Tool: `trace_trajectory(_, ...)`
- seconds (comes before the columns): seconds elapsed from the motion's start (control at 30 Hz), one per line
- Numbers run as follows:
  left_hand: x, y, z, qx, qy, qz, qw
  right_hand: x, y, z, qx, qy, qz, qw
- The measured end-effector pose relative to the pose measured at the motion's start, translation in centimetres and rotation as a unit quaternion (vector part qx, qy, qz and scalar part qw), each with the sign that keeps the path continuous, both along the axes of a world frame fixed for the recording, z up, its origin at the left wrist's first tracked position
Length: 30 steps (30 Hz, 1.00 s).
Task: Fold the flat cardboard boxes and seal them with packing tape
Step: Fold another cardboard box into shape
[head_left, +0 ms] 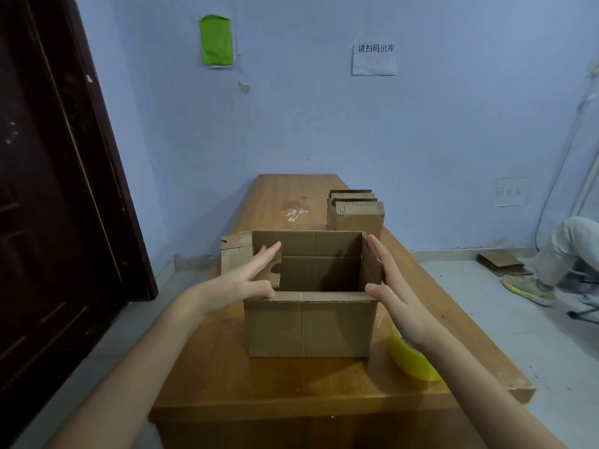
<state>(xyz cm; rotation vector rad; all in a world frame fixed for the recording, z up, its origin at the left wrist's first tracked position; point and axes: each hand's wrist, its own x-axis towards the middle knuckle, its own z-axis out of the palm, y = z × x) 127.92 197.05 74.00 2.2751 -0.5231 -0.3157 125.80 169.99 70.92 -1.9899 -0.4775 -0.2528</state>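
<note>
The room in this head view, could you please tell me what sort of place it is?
Probably a small packing or stockroom area: a long wooden table holds an open brown cardboard box, a stack of flat cardboard boxes and a yellow roll of packing tape.

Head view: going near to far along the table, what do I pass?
Yellow tape roll → open cardboard box between the left hand and right hand → stack of flat cardboard boxes → bare far end of the table.
</note>
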Motion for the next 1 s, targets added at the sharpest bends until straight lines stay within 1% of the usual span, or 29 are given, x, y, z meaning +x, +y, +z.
trace_trajectory(0.13, 0.0, -0.4, -0.3, 0.065, -0.008, 0.016, 0.998, 0.2, -0.5, -0.8, -0.064, -0.021, 0.002, 0.998)
trace_trajectory(0.27, 0.1, -0.5, -0.4, 0.074, -0.005, 0.031, 0.997, 0.3, -1.1, -0.7, -0.103, -0.04, 0.006, 0.994)
trace_trajectory(0.37, 0.2, -0.7, -0.2, 0.074, -0.003, 0.037, 0.997, 0.6, -1.2, -1.1, -0.112, -0.05, 0.015, 0.992)
trace_trajectory(0.47, 0.8, -0.8, -0.2, 0.096, -0.006, 0.054, 0.994, 0.8, -1.0, -2.0, -0.121, -0.063, 0.037, 0.99)
trace_trajectory(0.57, 1.1, -1.0, -0.2, 0.11, -0.015, 0.058, 0.992, 0.7, -0.9, -2.2, -0.102, -0.046, 0.041, 0.993)
trace_trajectory(0.63, 1.2, -0.9, -0.4, 0.108, -0.018, 0.061, 0.992, 0.8, -1.1, -2.1, -0.114, -0.043, 0.042, 0.992)
trace_trajectory(0.77, 0.9, -0.7, -0.5, 0.08, -0.026, 0.056, 0.995, 1.2, -2.1, -1.1, -0.203, -0.036, 0.063, 0.976)
trace_trajectory(0.87, 1.7, -0.9, -0.5, 0.088, 0.005, 0.054, 0.995, 1.3, -2.7, -0.1, -0.277, -0.036, 0.085, 0.956)
trace_trajectory(0.9, 1.8, -0.9, -0.3, 0.087, 0.023, 0.062, 0.994, 1.4, -2.7, 0.1, -0.285, -0.036, 0.087, 0.954)
trace_trajectory(0.93, 2.0, -0.5, -0.3, 0.067, 0.04, 0.07, 0.994, 1.5, -2.7, 0.1, -0.275, -0.031, 0.087, 0.957)
trace_trajectory(0.97, 1.8, -0.1, -0.1, 0.026, 0.05, 0.058, 0.997, 1.6, -2.7, 0.1, -0.245, -0.017, 0.086, 0.965)
trace_trajectory(1.0, 1.5, 0.6, 0.0, -0.04, 0.063, 0.034, 0.997, 1.6, -2.5, 0.1, -0.2, 0.003, 0.082, 0.976)
